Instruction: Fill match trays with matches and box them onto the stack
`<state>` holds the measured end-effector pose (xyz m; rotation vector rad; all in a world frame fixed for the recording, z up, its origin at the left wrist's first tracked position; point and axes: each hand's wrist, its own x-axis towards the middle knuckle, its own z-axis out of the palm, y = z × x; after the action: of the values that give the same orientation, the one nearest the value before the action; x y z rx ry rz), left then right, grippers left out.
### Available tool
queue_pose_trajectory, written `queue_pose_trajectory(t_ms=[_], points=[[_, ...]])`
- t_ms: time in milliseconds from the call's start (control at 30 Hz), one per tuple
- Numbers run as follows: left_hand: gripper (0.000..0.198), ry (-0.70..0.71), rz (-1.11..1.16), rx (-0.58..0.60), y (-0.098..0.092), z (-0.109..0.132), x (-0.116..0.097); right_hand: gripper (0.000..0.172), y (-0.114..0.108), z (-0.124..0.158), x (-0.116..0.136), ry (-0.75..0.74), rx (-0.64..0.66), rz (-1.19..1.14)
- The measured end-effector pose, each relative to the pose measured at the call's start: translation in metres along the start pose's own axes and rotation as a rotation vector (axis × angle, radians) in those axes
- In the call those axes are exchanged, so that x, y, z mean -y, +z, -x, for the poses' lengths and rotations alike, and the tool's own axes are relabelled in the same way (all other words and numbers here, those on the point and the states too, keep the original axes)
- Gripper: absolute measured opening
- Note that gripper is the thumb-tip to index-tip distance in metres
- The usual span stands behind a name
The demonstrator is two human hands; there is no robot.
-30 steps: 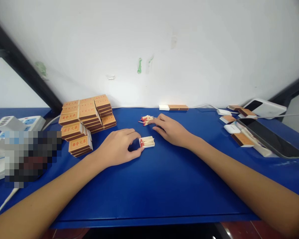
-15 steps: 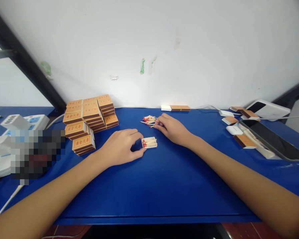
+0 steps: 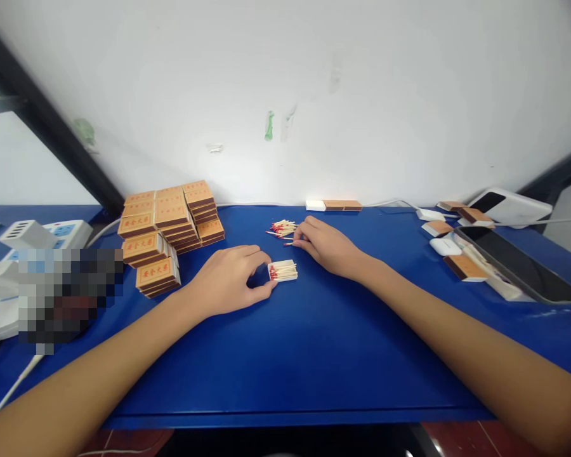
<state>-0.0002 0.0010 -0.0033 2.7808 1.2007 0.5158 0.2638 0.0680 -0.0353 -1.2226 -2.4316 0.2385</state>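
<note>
My left hand (image 3: 231, 279) rests on the blue table (image 3: 285, 355) and pinches the left end of a small white matchbox tray (image 3: 282, 271) filled with red-tipped matches. My right hand (image 3: 326, 246) lies just behind the tray, its fingertips closed on matches at the edge of a loose pile of matches (image 3: 282, 229). The pile lies on the table a little beyond the tray.
Stacks of orange matchboxes (image 3: 169, 231) stand at the back left. A white power strip (image 3: 38, 235) is at the far left. A matchbox sleeve and tray (image 3: 333, 205) lie by the wall. At the right lie more matchboxes (image 3: 461, 266), a dark tablet (image 3: 518, 263) and white devices (image 3: 509, 206).
My right hand has drawn back slightly from the pile and pinched matches at its edge. My left hand has kept its hold on the tray.
</note>
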Motion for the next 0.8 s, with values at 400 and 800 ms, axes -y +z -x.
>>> queue_pose_trajectory(t_ms=[400, 800], points=[[0.023, -0.022, -0.019, -0.001, 0.001, 0.0, -0.002, 0.012, -0.011, 0.011, 0.019, -0.025, -0.059, -0.006], [0.024, -0.019, -0.01, 0.009, 0.001, 0.0, -0.001, 0.012, -0.012, 0.01, 0.001, 0.047, 0.013, 0.054]])
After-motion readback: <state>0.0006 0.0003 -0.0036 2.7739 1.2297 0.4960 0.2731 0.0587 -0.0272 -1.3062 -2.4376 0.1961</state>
